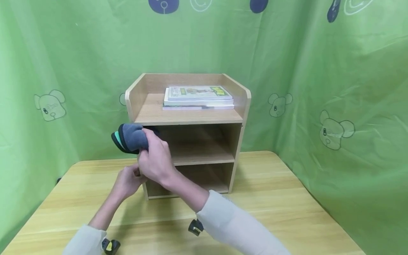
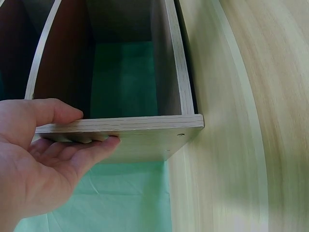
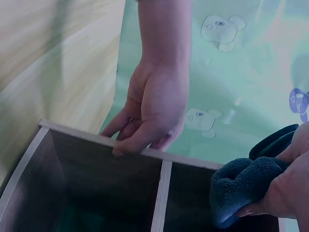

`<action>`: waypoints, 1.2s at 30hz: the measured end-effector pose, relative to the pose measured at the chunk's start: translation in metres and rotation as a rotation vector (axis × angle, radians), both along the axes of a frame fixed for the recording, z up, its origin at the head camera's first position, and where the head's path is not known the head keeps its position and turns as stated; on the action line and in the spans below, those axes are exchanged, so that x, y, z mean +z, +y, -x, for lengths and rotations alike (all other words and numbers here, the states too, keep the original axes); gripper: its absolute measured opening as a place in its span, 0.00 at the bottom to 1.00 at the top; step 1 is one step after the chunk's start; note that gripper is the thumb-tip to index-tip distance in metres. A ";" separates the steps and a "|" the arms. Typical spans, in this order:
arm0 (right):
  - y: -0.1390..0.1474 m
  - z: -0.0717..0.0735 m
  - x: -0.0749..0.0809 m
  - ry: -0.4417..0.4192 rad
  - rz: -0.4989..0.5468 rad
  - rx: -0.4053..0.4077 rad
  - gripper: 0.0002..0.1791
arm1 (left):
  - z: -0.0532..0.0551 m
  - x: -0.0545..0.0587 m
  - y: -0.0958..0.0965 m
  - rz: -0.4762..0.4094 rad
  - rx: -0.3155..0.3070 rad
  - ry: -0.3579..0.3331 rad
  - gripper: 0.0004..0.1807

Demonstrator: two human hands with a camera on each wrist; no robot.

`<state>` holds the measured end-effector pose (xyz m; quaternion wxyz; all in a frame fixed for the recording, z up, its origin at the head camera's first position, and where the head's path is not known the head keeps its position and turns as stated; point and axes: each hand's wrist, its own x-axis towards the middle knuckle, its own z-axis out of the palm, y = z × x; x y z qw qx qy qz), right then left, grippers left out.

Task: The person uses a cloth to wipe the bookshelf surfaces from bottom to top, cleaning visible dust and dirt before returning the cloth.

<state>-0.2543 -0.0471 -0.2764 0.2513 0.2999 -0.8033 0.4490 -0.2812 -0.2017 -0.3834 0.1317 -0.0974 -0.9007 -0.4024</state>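
Note:
A small wooden shelf unit (image 1: 204, 118) stands on the table, with open compartments facing me. Low on its left side panel (image 2: 145, 123), my left hand (image 1: 127, 181) grips the front edge, thumb inside and fingers along the outer face, as the left wrist view shows. My right hand (image 1: 157, 156) holds a bunched, fuzzy grey-blue cloth (image 1: 134, 137) with black and teal edges. The cloth is at the upper part of the same panel, above my left hand. In the right wrist view the cloth (image 3: 241, 188) overlaps the upper compartment's opening.
Several books (image 1: 199, 98) lie stacked on the unit's top, inside its raised rim. The light wooden table (image 1: 271, 212) extends to both sides and in front. A green curtain (image 1: 204, 46) with cartoon animal faces hangs behind and at both sides.

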 end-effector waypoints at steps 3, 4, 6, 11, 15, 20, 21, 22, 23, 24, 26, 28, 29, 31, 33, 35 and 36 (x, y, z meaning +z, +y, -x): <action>-0.001 0.005 0.003 -0.036 -0.036 -0.019 0.26 | -0.001 0.002 0.000 -0.021 0.011 -0.023 0.07; -0.001 0.007 0.003 -0.064 -0.045 -0.024 0.26 | -0.002 0.003 0.001 -0.030 0.013 -0.030 0.07; -0.002 0.010 0.005 -0.117 -0.068 -0.034 0.25 | -0.003 0.003 0.001 -0.036 0.015 -0.042 0.06; 0.000 0.016 0.006 -0.235 -0.160 -0.057 0.20 | -0.004 0.004 0.001 -0.034 0.025 -0.054 0.05; 0.001 0.020 -0.004 -0.306 -0.305 -0.109 0.16 | -0.002 0.002 0.002 -0.013 0.063 -0.068 0.07; -0.001 0.019 -0.018 -0.291 -0.505 -0.192 0.17 | -0.001 0.000 0.000 -0.014 0.072 -0.060 0.11; -0.001 0.018 -0.019 -0.280 -0.530 -0.196 0.18 | -0.002 0.000 -0.001 -0.006 0.069 -0.047 0.09; 0.000 0.017 -0.020 -0.266 -0.555 -0.199 0.17 | -0.002 0.000 -0.001 -0.002 0.067 -0.032 0.10; 0.001 0.016 -0.020 -0.250 -0.573 -0.191 0.17 | -0.003 0.000 -0.002 0.010 0.067 -0.017 0.13; 0.003 0.015 -0.021 -0.245 -0.585 -0.179 0.17 | -0.004 0.000 -0.002 0.028 0.068 -0.003 0.17; 0.007 0.014 -0.021 -0.240 -0.599 -0.159 0.18 | -0.006 0.000 -0.003 0.067 0.070 0.020 0.20; 0.012 0.013 -0.022 -0.246 -0.605 -0.142 0.19 | -0.007 0.000 -0.003 0.096 0.062 0.048 0.19; 0.015 0.013 -0.022 -0.249 -0.606 -0.137 0.21 | -0.007 -0.001 -0.003 0.113 0.057 0.062 0.18; 0.023 0.013 -0.023 -0.251 -0.612 -0.139 0.23 | -0.006 -0.001 -0.003 0.123 0.049 0.085 0.13; 0.032 0.014 -0.023 -0.255 -0.612 -0.143 0.25 | -0.005 0.000 -0.002 0.097 0.049 0.065 0.09; 0.042 0.015 -0.024 -0.257 -0.607 -0.150 0.27 | -0.003 0.001 0.000 0.064 0.053 0.014 0.06; 0.048 0.016 -0.024 -0.258 -0.604 -0.154 0.28 | -0.002 0.002 0.001 0.047 0.055 -0.018 0.05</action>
